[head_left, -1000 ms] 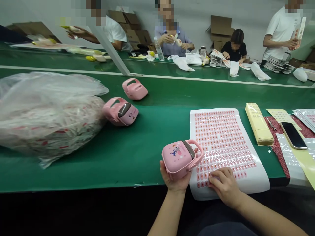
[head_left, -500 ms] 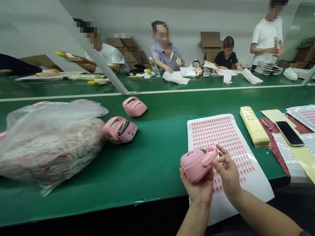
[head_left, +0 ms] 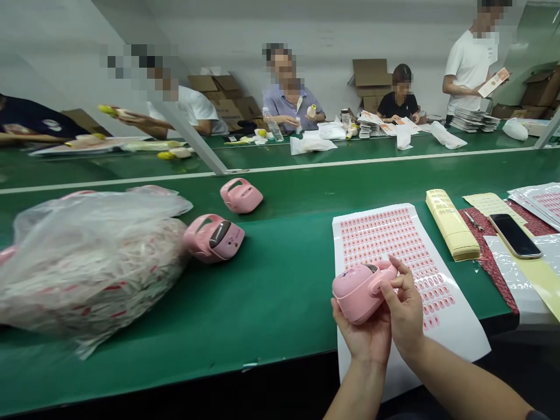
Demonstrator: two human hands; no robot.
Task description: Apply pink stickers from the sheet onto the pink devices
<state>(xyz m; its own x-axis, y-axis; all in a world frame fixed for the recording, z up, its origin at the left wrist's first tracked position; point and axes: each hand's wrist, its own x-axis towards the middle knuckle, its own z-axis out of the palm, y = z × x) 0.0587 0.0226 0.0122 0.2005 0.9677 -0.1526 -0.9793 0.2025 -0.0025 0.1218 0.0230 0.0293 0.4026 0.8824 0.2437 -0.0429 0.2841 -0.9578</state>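
A pink plastic device with a carry handle [head_left: 356,294] rests in my left hand [head_left: 365,338], which grips it from underneath. It is tilted, with printed marks on its top and a dark panel near the handle. My right hand [head_left: 406,312] has its thumb and fingers closed at the handle's near end; whether a small sticker is between them I cannot tell. Beneath both hands lies a white sheet of small red-and-pink stickers [head_left: 371,233], its lower rows partly bare. Two similar pink devices, one with a dark panel [head_left: 214,239] and one farther back [head_left: 241,196], stand to the left.
A large clear plastic bag [head_left: 100,262] full of small pieces fills the left side. On the right are a yellow paper stack [head_left: 452,224], a phone [head_left: 515,235] and more sticker sheets [head_left: 540,201]. Several people work across a metal rail [head_left: 328,165].
Both hands and the pink device have shifted slightly right. My right thumb and fingers have closed in on the handle's end. Across the bench, the standing person has lowered a printed booklet.
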